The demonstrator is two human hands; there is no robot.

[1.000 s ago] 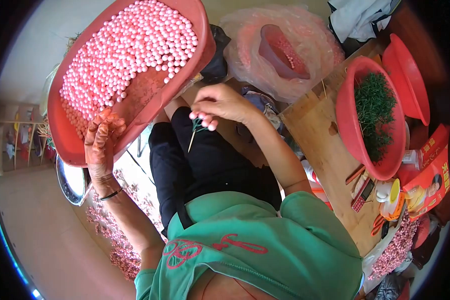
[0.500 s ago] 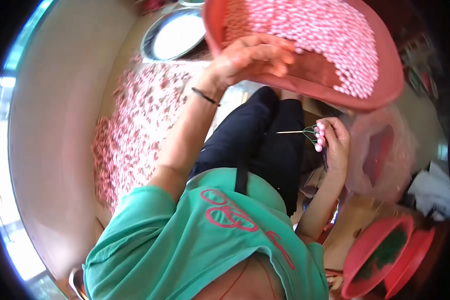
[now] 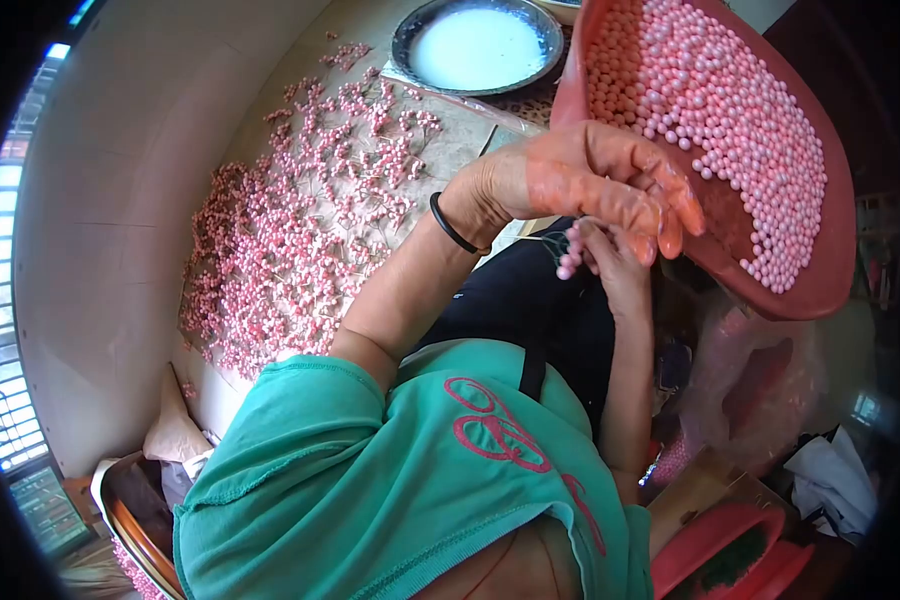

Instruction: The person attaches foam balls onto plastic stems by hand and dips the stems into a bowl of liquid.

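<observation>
My left hand (image 3: 610,190), coated orange over the fingers and thumb, hangs palm down with its fingers curved and apart. No bead shows in it. Partly behind it, my right hand (image 3: 620,270) pinches a small spray of pink beads (image 3: 570,250) on thin green wires, with a pale stem pointing left. The left fingers overlap the right fingertips in this view. Close by on the right, a tilted red basin (image 3: 835,265) holds many loose pink beads (image 3: 740,110), with a bare patch of its floor nearest my left hand.
A dark-rimmed bowl (image 3: 402,50) of white liquid (image 3: 482,50) stands at the top. Many finished-looking pink bead sprays (image 3: 280,260) lie across the floor at left. A clear plastic bag (image 3: 740,380), a cardboard box (image 3: 710,490) and red tubs (image 3: 770,525) are at right.
My left hand has come away from the basin, down and right, to the right hand. My right hand has moved left with the bead spray, and the view has shifted.
</observation>
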